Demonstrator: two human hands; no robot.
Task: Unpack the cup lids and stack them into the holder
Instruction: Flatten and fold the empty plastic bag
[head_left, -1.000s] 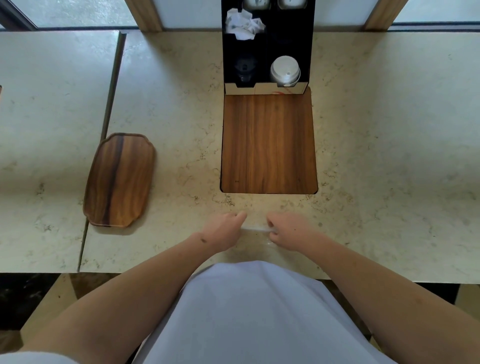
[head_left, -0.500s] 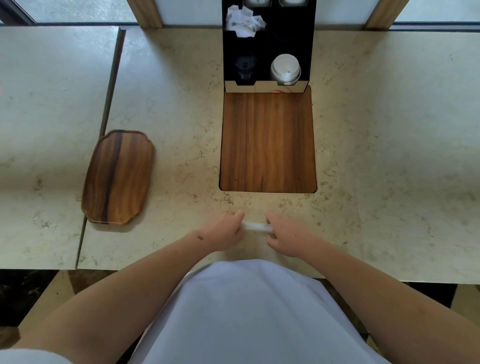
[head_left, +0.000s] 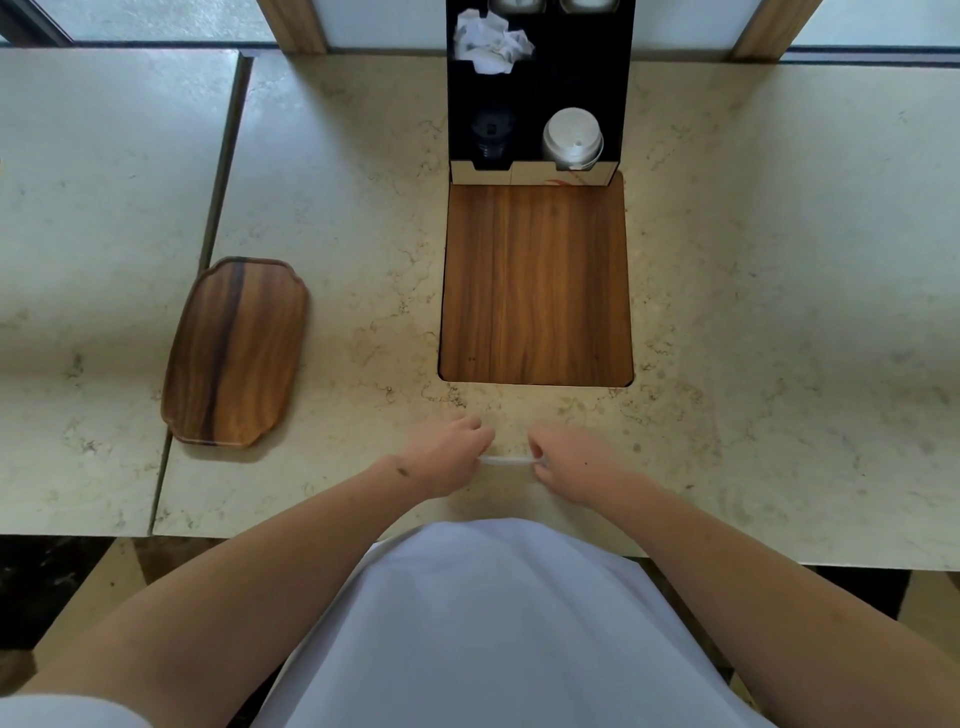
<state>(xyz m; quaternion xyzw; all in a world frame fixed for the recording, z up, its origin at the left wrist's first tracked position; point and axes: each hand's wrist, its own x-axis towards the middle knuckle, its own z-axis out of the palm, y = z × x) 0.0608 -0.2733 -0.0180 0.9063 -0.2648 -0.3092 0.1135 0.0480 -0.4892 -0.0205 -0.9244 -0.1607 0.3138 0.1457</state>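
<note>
A black holder (head_left: 537, 93) stood at the far edge of the counter (head_left: 779, 312), divided into compartments. Its near right compartment held a stack of white lids (head_left: 571, 139); the near left one held something dark (head_left: 491, 136) that could not be made out. Crumpled white paper (head_left: 491, 48) filled the far left compartment. Two more compartments at the very top edge were cut off from view. Just in front of the holder a wooden panel (head_left: 535, 280) lay set into the counter, and a wooden tray (head_left: 236, 351) sat bare well to the left.

Near the counter's front edge, a thin clear strip of wrapper (head_left: 506, 461) stretched taut between the two hands, well apart from the holder. The left hand (head_left: 447, 457) had its fingers curled and pinched the strip's left end. The right hand (head_left: 569, 462), also curled, pinched its right end. What lay inside the wrapper could not be told.
</note>
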